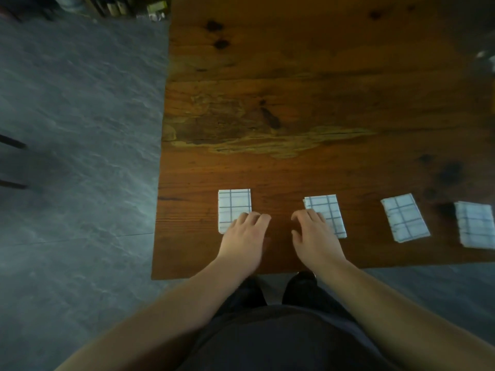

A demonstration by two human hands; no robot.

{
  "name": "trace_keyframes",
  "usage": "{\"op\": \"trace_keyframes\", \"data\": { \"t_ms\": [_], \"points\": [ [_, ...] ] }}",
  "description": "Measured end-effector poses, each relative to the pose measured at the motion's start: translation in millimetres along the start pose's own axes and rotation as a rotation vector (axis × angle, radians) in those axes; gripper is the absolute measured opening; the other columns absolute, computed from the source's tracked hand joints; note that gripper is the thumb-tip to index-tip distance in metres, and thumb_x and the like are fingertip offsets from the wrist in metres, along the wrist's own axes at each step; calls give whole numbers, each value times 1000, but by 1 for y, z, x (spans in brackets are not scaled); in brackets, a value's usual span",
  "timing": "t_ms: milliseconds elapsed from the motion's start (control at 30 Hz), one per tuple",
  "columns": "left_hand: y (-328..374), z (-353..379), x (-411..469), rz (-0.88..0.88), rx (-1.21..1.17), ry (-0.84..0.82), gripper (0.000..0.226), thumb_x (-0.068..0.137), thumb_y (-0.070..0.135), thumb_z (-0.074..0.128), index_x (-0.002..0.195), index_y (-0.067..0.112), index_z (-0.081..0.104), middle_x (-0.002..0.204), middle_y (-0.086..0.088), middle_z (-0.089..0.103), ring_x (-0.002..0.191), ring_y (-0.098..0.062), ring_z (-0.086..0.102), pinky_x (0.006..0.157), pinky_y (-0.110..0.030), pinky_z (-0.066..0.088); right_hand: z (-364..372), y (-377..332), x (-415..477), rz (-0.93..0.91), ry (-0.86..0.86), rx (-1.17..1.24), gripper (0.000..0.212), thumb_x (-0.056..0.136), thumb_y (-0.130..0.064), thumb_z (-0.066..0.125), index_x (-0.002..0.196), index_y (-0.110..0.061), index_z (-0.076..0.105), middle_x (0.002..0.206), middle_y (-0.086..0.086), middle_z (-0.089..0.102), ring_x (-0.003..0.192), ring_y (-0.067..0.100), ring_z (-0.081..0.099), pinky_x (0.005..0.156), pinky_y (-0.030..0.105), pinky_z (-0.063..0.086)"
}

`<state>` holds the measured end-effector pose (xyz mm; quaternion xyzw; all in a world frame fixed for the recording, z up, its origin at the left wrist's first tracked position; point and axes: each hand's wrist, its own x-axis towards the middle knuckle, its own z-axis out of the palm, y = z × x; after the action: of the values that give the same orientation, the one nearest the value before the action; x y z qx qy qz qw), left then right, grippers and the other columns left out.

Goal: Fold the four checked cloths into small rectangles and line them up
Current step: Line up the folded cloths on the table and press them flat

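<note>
Several white cloths with dark checks lie folded into small rectangles in a row near the front edge of the wooden table. The leftmost cloth is partly under my left hand, whose fingers rest on its near right corner. My right hand lies with spread fingers over the near left part of the second cloth. The third cloth lies tilted to the right of it. The fourth cloth is cut off by the right edge of the frame. Neither hand grips anything.
The table's left edge and front edge border a grey stone-patterned floor. My dark trousers and shoes show below the front edge. Cluttered objects stand at the far left on the floor. A pale thing sits at the table's far right.
</note>
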<state>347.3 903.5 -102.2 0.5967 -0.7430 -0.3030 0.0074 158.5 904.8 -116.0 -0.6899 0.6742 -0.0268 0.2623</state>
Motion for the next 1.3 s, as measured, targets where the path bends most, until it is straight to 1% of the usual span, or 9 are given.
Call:
{"op": "trace_keyframes", "data": {
  "t_ms": [167, 300, 467, 533, 667, 800, 967, 1200, 1300],
  "points": [
    [47, 23, 20, -7, 27, -68, 50, 102, 34, 55, 148, 27, 37, 149, 2, 45, 138, -22, 39, 113, -42, 37, -22, 63, -9, 37, -11, -30, 29, 96, -24, 56, 124, -29, 49, 123, -10, 51, 112, 6, 45, 91, 24, 47],
    [80, 41, 33, -24, 39, -113, 54, 99, 35, 59, 147, 28, 36, 148, 1, 45, 136, -23, 40, 112, -41, 37, -33, 102, -14, 52, -45, -49, 36, 95, -24, 58, 129, -29, 48, 127, -10, 49, 115, 6, 46, 96, 27, 48],
    [102, 65, 42, -97, 87, -142, 68, 92, 26, 69, 148, 31, 30, 150, -1, 36, 137, -24, 36, 113, -41, 37, -32, 126, -10, -12, -117, -92, 43, 94, -30, 60, 133, -30, 44, 130, -7, 48, 117, 11, 47, 101, 32, 47],
    [105, 70, 45, -121, 104, -130, 68, 92, 25, 69, 148, 29, 30, 149, -2, 36, 137, -25, 35, 113, -41, 37, -32, 129, -6, -53, -127, -103, 41, 94, -28, 60, 132, -29, 45, 129, -6, 49, 116, 11, 47, 100, 32, 47],
    [103, 72, 50, -149, 84, -62, 59, 96, 28, 65, 147, 29, 35, 148, -1, 41, 136, -23, 38, 111, -40, 39, -30, 127, 5, -142, -131, -137, 38, 94, -24, 58, 130, -28, 46, 126, -6, 51, 112, 11, 48, 96, 30, 48],
    [95, 65, 56, -172, 53, -25, 53, 99, 28, 59, 147, 29, 38, 149, 0, 41, 137, -23, 37, 113, -39, 38, -30, 124, 19, -178, -122, -148, 35, 95, -26, 57, 128, -28, 46, 123, -6, 51, 110, 11, 48, 93, 30, 49],
    [86, 61, 62, -139, 74, -44, 58, 99, 20, 59, 151, 27, 36, 151, 0, 38, 137, -23, 36, 114, -40, 37, -28, 121, 23, -180, -135, -171, 35, 95, -29, 57, 129, -29, 47, 125, -7, 48, 113, 12, 46, 96, 31, 47],
    [81, 62, 63, -114, 64, -30, 52, 101, 24, 56, 149, 26, 38, 150, 1, 41, 136, -22, 38, 113, -39, 37, -24, 113, 23, -153, -115, -192, 34, 95, -27, 58, 128, -30, 48, 124, -7, 49, 112, 11, 48, 95, 31, 47],
    [79, 60, 64, -95, 60, -43, 53, 99, 21, 57, 149, 25, 39, 150, 0, 40, 136, -22, 37, 113, -39, 37, -24, 109, 22, -131, -99, -173, 34, 94, -24, 58, 126, -30, 50, 124, -8, 50, 112, 11, 48, 95, 30, 47]
  ]
}}
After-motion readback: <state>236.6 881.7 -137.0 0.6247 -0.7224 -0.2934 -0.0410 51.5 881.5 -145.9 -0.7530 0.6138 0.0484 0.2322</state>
